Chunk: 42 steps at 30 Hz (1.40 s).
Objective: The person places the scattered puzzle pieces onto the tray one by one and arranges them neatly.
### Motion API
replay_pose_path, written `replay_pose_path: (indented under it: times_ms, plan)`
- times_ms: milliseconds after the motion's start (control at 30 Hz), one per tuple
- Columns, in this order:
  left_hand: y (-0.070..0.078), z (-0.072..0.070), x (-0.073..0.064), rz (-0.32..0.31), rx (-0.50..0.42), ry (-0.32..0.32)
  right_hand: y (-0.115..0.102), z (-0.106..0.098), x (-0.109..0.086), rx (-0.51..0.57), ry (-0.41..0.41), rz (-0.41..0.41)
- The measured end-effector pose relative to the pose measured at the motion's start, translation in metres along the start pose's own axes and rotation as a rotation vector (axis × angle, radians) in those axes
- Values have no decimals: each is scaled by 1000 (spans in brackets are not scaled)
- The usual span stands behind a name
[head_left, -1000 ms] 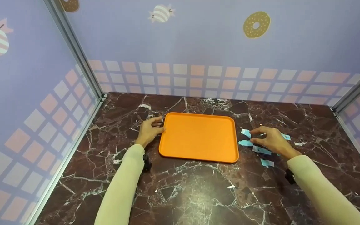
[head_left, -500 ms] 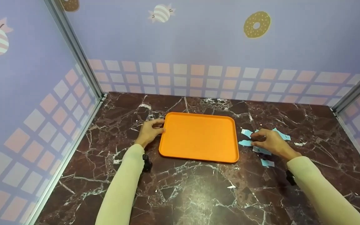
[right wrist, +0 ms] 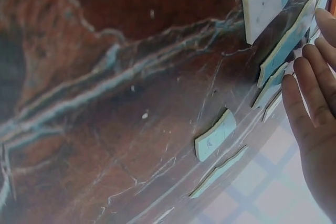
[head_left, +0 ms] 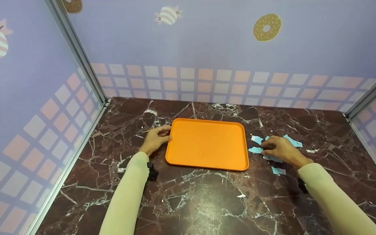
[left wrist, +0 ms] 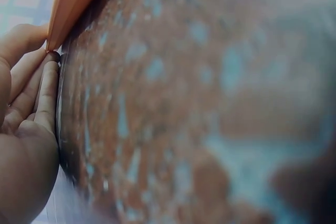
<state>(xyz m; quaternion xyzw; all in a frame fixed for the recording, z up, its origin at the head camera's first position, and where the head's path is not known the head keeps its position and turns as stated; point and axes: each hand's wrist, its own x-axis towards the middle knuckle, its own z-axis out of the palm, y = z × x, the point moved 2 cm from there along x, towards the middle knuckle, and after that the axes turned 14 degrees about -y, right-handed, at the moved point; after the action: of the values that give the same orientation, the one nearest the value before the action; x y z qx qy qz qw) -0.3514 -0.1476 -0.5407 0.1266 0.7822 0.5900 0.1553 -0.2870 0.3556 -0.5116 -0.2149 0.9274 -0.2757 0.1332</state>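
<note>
An orange rectangular tray (head_left: 206, 143) lies flat on the table. My left hand (head_left: 155, 141) grips its left edge, the thumb over the rim and the fingers against its underside in the left wrist view. To the tray's right, several thin light-blue pieces with wavy edges are scattered, like puzzle pieces. My right hand (head_left: 281, 148) reaches over them, thumb and fingers slightly apart. Its fingertips are at the inner end of one blue piece (head_left: 255, 150), close to another (head_left: 256, 139). A printed blue piece (right wrist: 287, 43) lies beneath the palm, partly hidden in the head view.
One blue piece (head_left: 278, 170) lies nearer the front, and a longer one (head_left: 293, 141) lies beyond the right hand. The dark red marble table (head_left: 204, 202) is bounded by a patterned back wall (head_left: 204, 42) and side walls.
My right hand has shifted slightly back toward the right, its thumb and index finger closer together. The left fingers have drawn in against the tray's edge. The tray stays put.
</note>
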Motion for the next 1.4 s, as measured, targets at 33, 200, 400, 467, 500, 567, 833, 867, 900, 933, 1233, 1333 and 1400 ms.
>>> replay_pose_path:
  times_ms: [33, 200, 400, 467, 500, 567, 833, 867, 900, 933, 1233, 1333, 1400]
  plan:
    - [0, 0, 0, -1, 0, -5, 0, 0, 0, -6, -3, -1]
    - [0, 0, -1, -3, -1, -14, 1, 1, 3, -44, -6, -11]
    - [0, 1, 1, 1, -10, -10, 1, 0, 6, -33, -12, -10]
    - [0, 1, 1, 0, -11, -2, 1, 0, 6, -31, -15, -5]
    - [0, 2, 1, 0, -14, 2, 1, 0, 6, -38, -14, -6]
    - [0, 2, 2, 6, -17, 8, 0, 1, 6, -44, -13, -6]
    - [-1, 2, 3, 11, -30, 14, -1, 1, 7, -35, 17, 0]
    - [-1, 2, 3, 12, -31, 12, -1, 1, 7, -27, 17, 7]
    - [-1, 1, 3, 13, -30, 10, -1, 0, 6, -21, 18, 13]
    - [-1, 1, 3, 11, -32, 8, -1, 0, 6, -13, 17, 23]
    - [-1, 1, 2, 11, -31, 1, -3, 0, 4, 15, 22, 12]
    - [-3, 1, 2, 17, -33, 2, -7, 0, 5, 6, 42, -16]
    - [-4, 1, 2, 13, -37, 2, -11, 1, 8, -4, 57, -35]
